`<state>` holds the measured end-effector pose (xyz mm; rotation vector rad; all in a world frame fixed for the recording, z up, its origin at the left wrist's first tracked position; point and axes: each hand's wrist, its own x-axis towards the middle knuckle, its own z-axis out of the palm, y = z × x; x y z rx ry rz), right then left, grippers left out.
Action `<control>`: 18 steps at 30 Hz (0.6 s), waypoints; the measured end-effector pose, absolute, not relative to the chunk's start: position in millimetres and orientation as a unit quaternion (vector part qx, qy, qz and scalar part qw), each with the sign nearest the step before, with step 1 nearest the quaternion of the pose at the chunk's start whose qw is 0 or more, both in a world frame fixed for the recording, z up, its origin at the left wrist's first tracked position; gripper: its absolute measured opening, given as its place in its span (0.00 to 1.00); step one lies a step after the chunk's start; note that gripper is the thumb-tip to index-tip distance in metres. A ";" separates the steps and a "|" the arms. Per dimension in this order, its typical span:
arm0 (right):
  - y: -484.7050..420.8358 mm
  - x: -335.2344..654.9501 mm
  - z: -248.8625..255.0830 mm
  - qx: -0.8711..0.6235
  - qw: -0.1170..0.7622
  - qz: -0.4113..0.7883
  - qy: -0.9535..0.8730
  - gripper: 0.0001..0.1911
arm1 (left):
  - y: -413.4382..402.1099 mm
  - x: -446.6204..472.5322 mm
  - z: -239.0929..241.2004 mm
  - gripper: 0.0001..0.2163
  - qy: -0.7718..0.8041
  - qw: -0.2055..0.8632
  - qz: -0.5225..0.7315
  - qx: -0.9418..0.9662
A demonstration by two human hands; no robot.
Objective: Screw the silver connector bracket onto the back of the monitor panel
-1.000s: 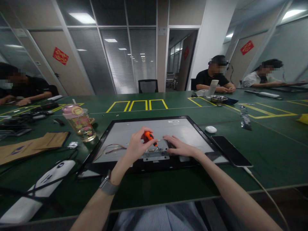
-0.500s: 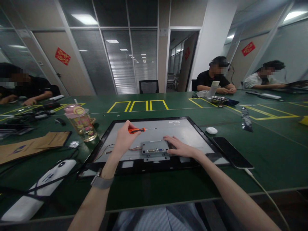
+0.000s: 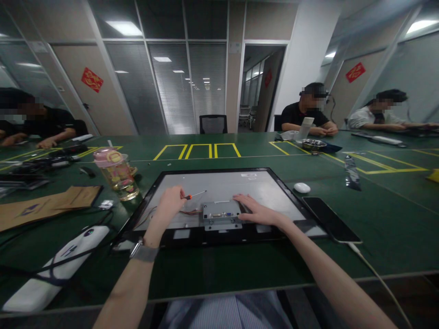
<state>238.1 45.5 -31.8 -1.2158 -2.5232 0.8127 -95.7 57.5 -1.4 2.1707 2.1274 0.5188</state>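
Note:
Closed round the handle of an orange-and-black screwdriver (image 3: 189,197), my left hand (image 3: 172,201) is over the left part of a flat display panel (image 3: 219,182). The screwdriver's thin shaft points right and slightly away from me. My right hand (image 3: 258,210) lies with fingers spread on the panel's grey back, its thumb at the right side of a metal box (image 3: 221,213) with connector ports. Thin wires (image 3: 190,212) run from the box's left side toward the panel's left edge.
A pink-lidded bottle (image 3: 115,176) stands left of the panel, near a brown paper bag (image 3: 51,208) and a white device (image 3: 56,269) with black cable. At right lie a phone (image 3: 331,219) on a cable and a white case (image 3: 302,188). Several people sit farther off.
My left hand has dropped lower and nearer to me with the screwdriver, whose tip now angles upward to the right. My right hand has stayed in place.

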 end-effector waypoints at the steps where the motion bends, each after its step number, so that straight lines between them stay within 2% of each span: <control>1: 44.8 238.2 -30.9 -0.414 0.115 0.280 -0.858 0.40 | 58.0 -97.4 -3.8 0.02 0.694 0.025 0.150 0.703; 5: 41.3 237.2 -25.5 -0.420 0.123 0.289 -0.852 0.44 | 59.7 -103.1 -11.0 0.04 0.699 0.015 0.131 0.703; 10: 40.6 236.5 -23.4 -0.427 0.136 0.290 -0.846 0.45 | 57.8 -96.0 -3.8 0.04 0.602 0.032 0.241 0.761; 12: 41.9 236.9 -24.7 -0.426 0.147 0.289 -0.845 0.44 | 54.5 -87.8 1.7 0.12 0.534 0.127 0.240 0.801; 14: 43.2 237.2 -25.6 -0.429 0.157 0.288 -0.842 0.43 | 50.2 -79.0 5.1 0.24 0.488 0.219 0.190 0.823; 16: 44.0 236.9 -25.5 -0.434 0.166 0.290 -0.837 0.43 | 46.3 -71.4 5.6 0.32 0.473 0.243 0.134 0.836; 18: 44.5 236.2 -24.8 -0.433 0.173 0.290 -0.836 0.41 | 44.3 -66.4 3.8 0.33 0.464 0.238 0.114 0.845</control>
